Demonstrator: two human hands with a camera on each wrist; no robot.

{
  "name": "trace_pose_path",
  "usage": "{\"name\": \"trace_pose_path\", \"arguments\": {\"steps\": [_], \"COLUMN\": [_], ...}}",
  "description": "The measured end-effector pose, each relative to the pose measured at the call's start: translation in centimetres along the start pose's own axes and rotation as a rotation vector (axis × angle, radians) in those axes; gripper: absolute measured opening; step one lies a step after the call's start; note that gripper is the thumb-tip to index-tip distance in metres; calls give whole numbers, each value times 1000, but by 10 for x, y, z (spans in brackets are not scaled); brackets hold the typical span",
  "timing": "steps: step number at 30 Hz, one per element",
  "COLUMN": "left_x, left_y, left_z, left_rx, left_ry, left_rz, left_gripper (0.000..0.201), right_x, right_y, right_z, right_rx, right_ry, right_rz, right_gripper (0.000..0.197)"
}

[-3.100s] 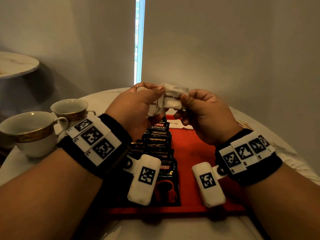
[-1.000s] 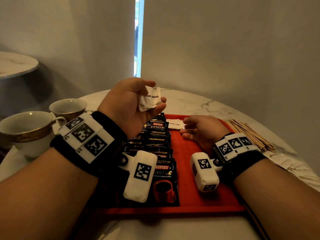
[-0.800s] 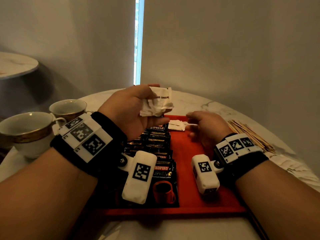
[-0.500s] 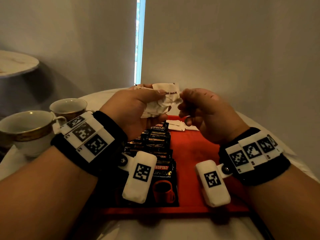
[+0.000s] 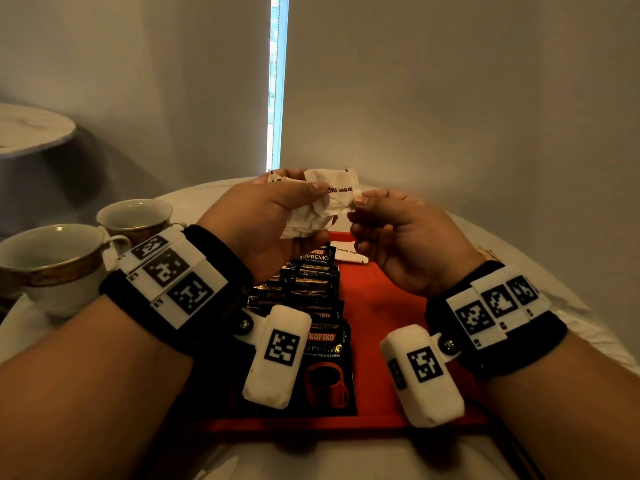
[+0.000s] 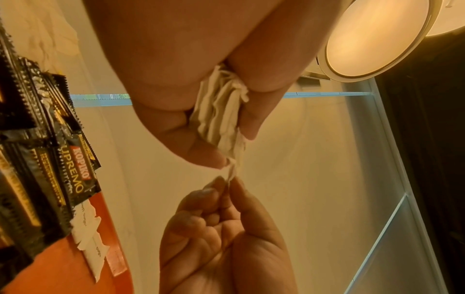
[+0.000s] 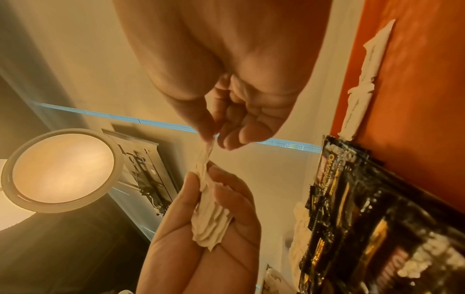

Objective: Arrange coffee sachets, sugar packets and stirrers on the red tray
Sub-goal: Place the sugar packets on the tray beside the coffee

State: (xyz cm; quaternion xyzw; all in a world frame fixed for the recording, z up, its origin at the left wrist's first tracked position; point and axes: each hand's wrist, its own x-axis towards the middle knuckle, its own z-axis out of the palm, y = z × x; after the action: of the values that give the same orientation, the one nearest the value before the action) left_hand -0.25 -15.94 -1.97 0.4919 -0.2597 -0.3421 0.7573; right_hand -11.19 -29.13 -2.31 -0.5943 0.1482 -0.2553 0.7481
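My left hand (image 5: 320, 212) is raised over the far end of the red tray (image 5: 381, 306) and grips a bunch of white sugar packets (image 5: 332, 190), fanned in its fingers (image 6: 221, 119). The right hand (image 5: 358, 201) pinches the right edge of the top packet between thumb and forefinger (image 7: 208, 137). Two sugar packets (image 5: 349, 255) lie flat at the tray's far edge. A row of overlapping black coffee sachets (image 5: 311, 292) runs down the tray's left half. Wooden stirrers (image 5: 486, 252) barely show behind my right wrist, off the tray.
Two white gold-rimmed cups (image 5: 52, 261) stand on the white round table (image 5: 519, 258) left of the tray. The tray's right half (image 5: 388, 271) is bare red. A wall is close behind the table, and a second round table (image 5: 31, 129) stands far left.
One second ago my right hand was down at the tray's far edge beside the laid packets. It has risen to the bunch in my left hand and now pinches the top packet.
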Motion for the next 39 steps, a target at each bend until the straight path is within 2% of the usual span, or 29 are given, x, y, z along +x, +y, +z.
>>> {"name": "trace_pose_path", "arguments": {"steps": [2, 5, 8, 10, 12, 15, 16, 17, 19, 20, 22, 25, 31, 39], "left_x": [0, 0, 0, -1, -3, -5, -5, -5, -5, -4, -1, 0, -2, 0], "left_y": [1, 2, 2, 3, 4, 1, -1, -2, -2, -2, -2, -2, -3, -4], "left_z": [0, -1, -1, 0, 0, -1, -1, -1, 1, 0, -1, -1, 1, -2], "left_rx": [-12, -29, -37, -50, -49, 66, 118, 161, 198, 192, 151, 101, 131, 202], "left_ry": [3, 31, 46, 48, -5, -109, -135, -147, -113, -93, -54, -29, -51, -39], "left_rz": [-22, -44, -58, -64, -83, -98, -87, -80, -75, -74, -66, -36, -31, -10], "left_gripper": [9, 18, 28, 27, 17, 44, 45, 40, 11, 5, 15, 16, 6, 13], "right_x": [1, 1, 0, -2, -4, -5, -4, -4, -3, -3, -4, -5, -4, -3], "right_y": [-1, -3, -5, -5, -4, -2, -1, 0, 1, 1, 2, 3, 5, 8], "right_z": [0, 1, 2, 2, 3, 6, 6, 7, 7, 7, 6, 4, 3, 1], "right_rx": [56, 143, 229, 167, 105, 107, 96, 79, 66, 76, 86, -45, -133, -183], "right_ry": [11, 37, 38, 62, 41, -32, -43, -50, -59, -64, -68, -61, -31, -51], "right_rz": [-10, -56, -97, -114, -122, -123, -127, -136, -149, -148, -138, -138, -156, -165], "right_gripper": [14, 20, 18, 14, 13, 15, 17, 18, 18, 18, 26, 32, 6, 22]}}
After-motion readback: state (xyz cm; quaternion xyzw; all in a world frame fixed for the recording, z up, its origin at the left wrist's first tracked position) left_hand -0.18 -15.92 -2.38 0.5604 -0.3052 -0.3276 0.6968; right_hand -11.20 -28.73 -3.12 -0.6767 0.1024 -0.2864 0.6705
